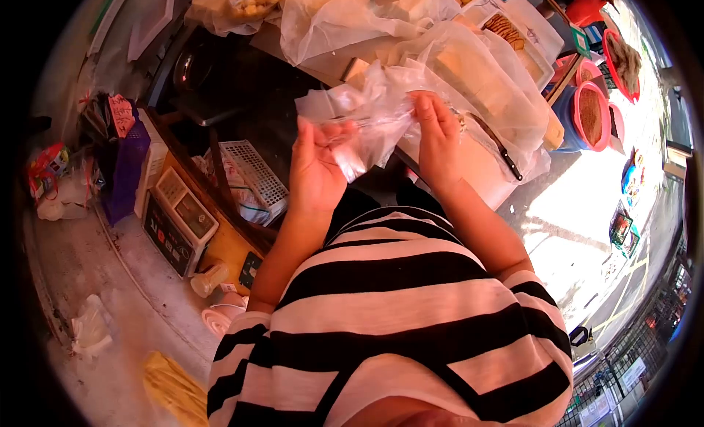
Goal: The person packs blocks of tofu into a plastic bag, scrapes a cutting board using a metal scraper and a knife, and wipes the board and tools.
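Note:
A clear, crinkled plastic bag (pixel 374 122) is stretched between my two hands, in front of my striped shirt. My left hand (pixel 319 166) grips its left side, and the fingers show blurred through the film. At the other end, my right hand (pixel 438 144) pinches the bag's upper right edge between thumb and fingers. Beyond the bag, a larger translucent plastic sheet (pixel 462 67) drapes over the counter. A knife with a black handle (pixel 511 163) lies on the sheet, to the right of my right hand.
To the left stand a weighing scale (pixel 180 218), a white perforated basket (pixel 257 179) and a purple container (pixel 125 163). Round yellowish food (pixel 253 3) lies at the back. Pink-rimmed tubs (pixel 591 115) of grain-like stuff stand at the right. A yellow cloth (pixel 172 387) is at lower left.

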The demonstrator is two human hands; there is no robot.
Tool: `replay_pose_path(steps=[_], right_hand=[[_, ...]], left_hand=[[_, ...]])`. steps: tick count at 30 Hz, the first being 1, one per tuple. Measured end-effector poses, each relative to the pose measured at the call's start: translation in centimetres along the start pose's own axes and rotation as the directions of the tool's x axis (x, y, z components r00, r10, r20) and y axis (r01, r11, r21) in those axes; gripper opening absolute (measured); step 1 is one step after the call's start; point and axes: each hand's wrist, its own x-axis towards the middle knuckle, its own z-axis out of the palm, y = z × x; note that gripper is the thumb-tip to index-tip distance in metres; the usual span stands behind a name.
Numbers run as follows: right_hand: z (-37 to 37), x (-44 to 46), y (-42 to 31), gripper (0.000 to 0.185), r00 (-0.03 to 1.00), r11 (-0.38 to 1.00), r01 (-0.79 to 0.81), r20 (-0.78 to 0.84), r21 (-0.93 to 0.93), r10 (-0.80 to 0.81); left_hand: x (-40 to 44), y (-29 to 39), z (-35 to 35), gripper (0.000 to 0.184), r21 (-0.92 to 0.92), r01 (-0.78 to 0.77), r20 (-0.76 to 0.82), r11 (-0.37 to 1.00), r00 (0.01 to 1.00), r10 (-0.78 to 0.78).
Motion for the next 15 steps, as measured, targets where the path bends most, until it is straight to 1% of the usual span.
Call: replay_pose_path(steps=[1, 2, 3, 4, 5, 6, 7, 8, 9, 10, 11, 12, 13, 14, 15], right_hand=[[-2.5, 0.8, 1.1, 0.021, 0.993, 0.990, -0.106, -0.048, 0.094, 0.110], [-4.5, 1.4, 2.0, 0.017, 0.972, 0.961, -0.202, -0.081, 0.189, 0.220], [-5.3, 1.3, 1.2, 0.025, 0.970, 0.976, -0.213, -0.113, 0.039, 0.216], [-4.5, 0.9, -1.3, 0.032, 0.997, 0.984, 0.036, -0.058, -0.176, -0.047], [-2.9, 0.3, -4.0, 0.039, 0.956, 0.887, 0.285, 0.045, -0.364, -0.289], [-2.2, 0.0, -5.4, 0.051, 0.929, 0.816, 0.367, 0.223, -0.447, -0.296], [-2.1, 0.7, -5.6, 0.046, 0.870, 0.687, 0.487, 0.374, -0.540, -0.323], [-2.7, 1.5, -4.7, 0.040, 0.895, 0.803, 0.389, 0.391, -0.451, -0.213], [-3.3, 2.4, -3.8, 0.034, 0.909, 0.893, 0.262, 0.404, -0.366, -0.101], [-4.2, 3.1, -2.2, 0.026, 0.919, 0.989, -0.146, 0.367, -0.024, 0.145], [-5.3, 3.4, -2.5, 0.015, 0.896, 0.907, -0.336, 0.384, 0.255, 0.224], [-6.0, 3.3, -3.0, 0.014, 0.887, 0.927, -0.325, 0.401, 0.187, 0.230], [-6.4, 2.7, -3.8, 0.013, 0.875, 0.939, -0.322, 0.417, 0.121, 0.246], [-6.9, 2.5, -4.6, 0.013, 0.866, 0.947, -0.316, 0.425, 0.058, 0.263], [-7.6, 2.7, -6.1, 0.014, 0.856, 0.937, -0.103, 0.451, -0.333, 0.254]], left_hand=[[0.8, 0.6, 0.0, 0.032, -0.207, 0.079, 0.167, 0.975, 0.985, -0.045], [1.8, 1.2, -0.1, 0.033, -0.394, 0.185, 0.333, 0.900, 0.942, -0.048], [2.5, 1.3, -0.3, 0.030, -0.227, 0.104, 0.441, 0.968, 0.898, 0.006], [2.4, 0.5, 0.7, 0.028, 0.040, -0.038, 0.374, 0.998, 0.927, 0.020], [1.5, -0.4, 1.9, 0.027, 0.314, -0.155, 0.313, 0.937, 0.948, 0.052], [0.5, -1.3, 3.1, 0.026, 0.568, -0.235, 0.267, 0.788, 0.959, 0.094], [-0.5, -1.8, 4.6, 0.014, 0.745, -0.470, 0.481, 0.474, 0.870, 0.105], [-0.7, -1.5, 5.2, 0.008, 0.782, -0.584, 0.591, 0.215, 0.806, 0.040], [-0.1, -1.0, 5.3, 0.006, 0.884, -0.443, 0.445, 0.149, 0.895, 0.022], [1.0, 0.0, 5.3, 0.004, 0.953, -0.293, 0.293, 0.076, 0.956, 0.016], [3.1, 0.8, 3.3, 0.009, 0.968, -0.250, 0.245, 0.024, 0.963, 0.113], [4.8, 1.1, 0.8, 0.012, 0.966, -0.244, 0.227, 0.087, 0.959, 0.170], [5.2, 1.7, -0.4, 0.016, 0.913, -0.148, 0.142, 0.380, 0.989, 0.045], [5.0, 2.0, -1.0, 0.020, 0.783, -0.006, 0.093, 0.622, 0.990, -0.107], [3.7, 1.5, 0.4, 0.023, 0.546, 0.108, 0.207, 0.831, 0.944, -0.258]])
